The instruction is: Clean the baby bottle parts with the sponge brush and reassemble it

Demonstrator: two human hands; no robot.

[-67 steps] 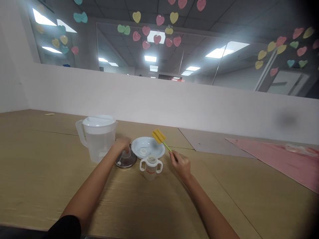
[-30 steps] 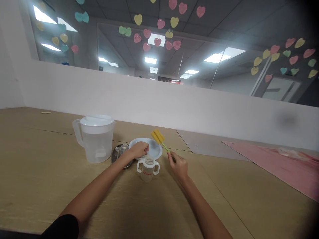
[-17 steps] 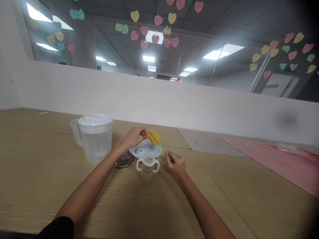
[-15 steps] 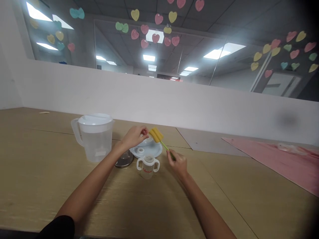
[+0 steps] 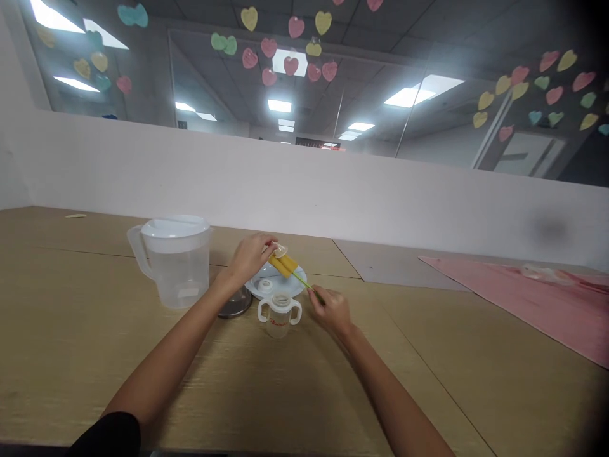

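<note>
My right hand (image 5: 330, 310) is closed around the green handle of a yellow sponge bottle brush (image 5: 284, 264), whose head points up and to the left. My left hand (image 5: 252, 257) pinches a small clear bottle nipple (image 5: 280, 250) just above the sponge; whether the two touch is hard to tell. Below them stands an uncapped baby bottle (image 5: 278, 320) with two white handles and red lettering. Behind it is a pale plate (image 5: 301, 287), partly hidden by my hand and the brush, with a white ring cap (image 5: 265, 285) on it.
A lidded clear plastic pitcher (image 5: 178, 266) stands on the left. Between it and the bottle sits a dark round bowl (image 5: 236, 304), partly behind my left forearm. At right lies a pink cloth (image 5: 523, 298) with crumpled clear plastic (image 5: 545, 274). A white wall (image 5: 238, 184) borders the table.
The sponge head has moved left and slightly down, close under my left fingers. The nipple now shows more clearly, tilted toward the brush. The view has shifted slightly.
</note>
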